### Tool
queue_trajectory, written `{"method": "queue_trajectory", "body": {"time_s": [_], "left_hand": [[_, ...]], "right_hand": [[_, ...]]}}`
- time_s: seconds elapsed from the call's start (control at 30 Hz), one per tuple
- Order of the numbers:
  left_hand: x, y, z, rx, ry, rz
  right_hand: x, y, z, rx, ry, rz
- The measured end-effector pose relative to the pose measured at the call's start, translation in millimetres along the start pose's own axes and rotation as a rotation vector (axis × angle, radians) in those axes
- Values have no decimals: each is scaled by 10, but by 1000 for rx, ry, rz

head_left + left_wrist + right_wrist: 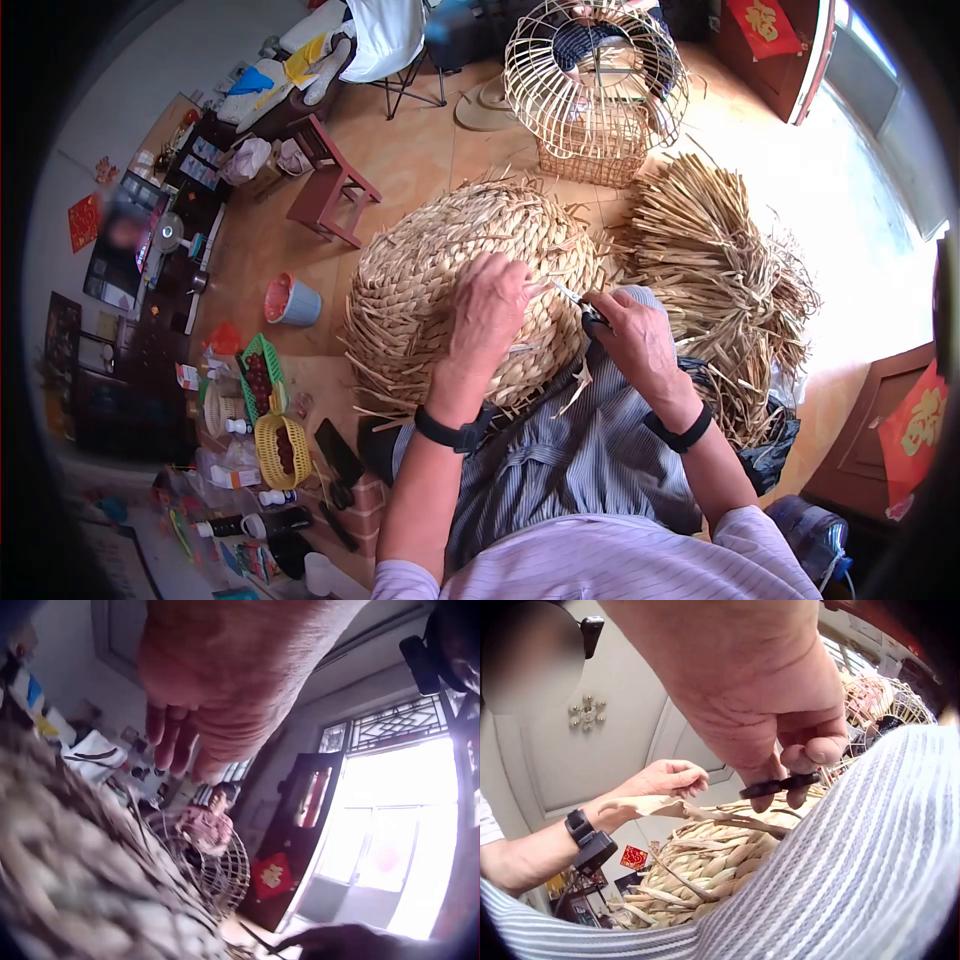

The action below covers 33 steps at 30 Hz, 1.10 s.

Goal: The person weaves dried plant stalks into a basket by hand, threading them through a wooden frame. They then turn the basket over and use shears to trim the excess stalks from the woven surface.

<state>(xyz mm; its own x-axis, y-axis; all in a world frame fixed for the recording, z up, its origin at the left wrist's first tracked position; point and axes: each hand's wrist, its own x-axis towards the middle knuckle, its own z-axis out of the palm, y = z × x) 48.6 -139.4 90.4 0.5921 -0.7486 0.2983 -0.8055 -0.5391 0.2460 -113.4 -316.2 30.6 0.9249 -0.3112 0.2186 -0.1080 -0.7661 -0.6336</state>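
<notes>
Woven piece (425,275): broad, round, directly before me.
Straw bundle (715,260): to my right, beside the woven piece.
Left hand (488,308): above the woven piece, fingers bent; whether I pinch anything, I cannot tell.
Right hand (638,340): clamped on the scissors (592,318).
Scissors: black-handled, blades towards my left hand.

The woven straw (410,265) looks rough and matt; scissor handles (804,781), smooth plastic; trousers (530,490), matt cloth; floor (410,160), glossy.

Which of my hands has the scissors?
Your right hand: it grips the scissors by their black handles, while your left hand, over the woven straw piece, holds no scissors.
</notes>
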Motion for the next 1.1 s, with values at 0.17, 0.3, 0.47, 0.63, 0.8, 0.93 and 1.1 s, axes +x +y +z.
{"method": "queue_trajectory", "body": {"time_s": [0.17,0.3,0.47,0.63,0.8,0.93,1.1], "left_hand": [[-40,77,253,199,38,-17],[-15,196,310,320,12,-81],[22,324,351,410,-43,-91],[107,23,348,124,-103,-181],[123,46,251,-12,-97,-254],[167,115,197,-20,-151,-343],[145,189,120,-56,-159,-318]], "right_hand": [[62,-44,20,-137,65,-48],[78,-67,32,-153,48,-26],[105,-69,4,-172,49,-41],[94,6,37,-119,30,-56],[121,15,87,-70,58,-16],[126,55,122,-51,72,-40],[105,65,219,-65,55,-22]]}}
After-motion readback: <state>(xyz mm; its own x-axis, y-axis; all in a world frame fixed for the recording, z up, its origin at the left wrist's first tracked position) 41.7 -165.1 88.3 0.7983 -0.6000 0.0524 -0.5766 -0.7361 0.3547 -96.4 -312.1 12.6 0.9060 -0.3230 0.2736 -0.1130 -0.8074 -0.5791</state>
